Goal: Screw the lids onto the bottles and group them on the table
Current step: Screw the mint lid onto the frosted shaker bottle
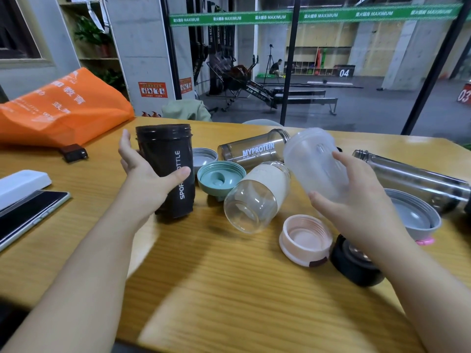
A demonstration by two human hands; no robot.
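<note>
Nearest, a black lid (355, 261) and a pink lid (305, 239) are lying open-side up on the table (204, 276), likely waiting for their bottles. The left hand (150, 174) is wrapping fingers and thumb around the black bottle (168, 169), keeping it upright, its threaded mouth uncapped. The right hand (356, 197) is gripping the frosted bottle (313, 164), tilting it mouth-away above the table, probably to stand it up. Between them a clear bottle (257, 197) is lying on its side beside a green lid (219, 179). Farther back, a smoky bottle (252, 151) and a steel bottle (413, 177) are lying capless.
</note>
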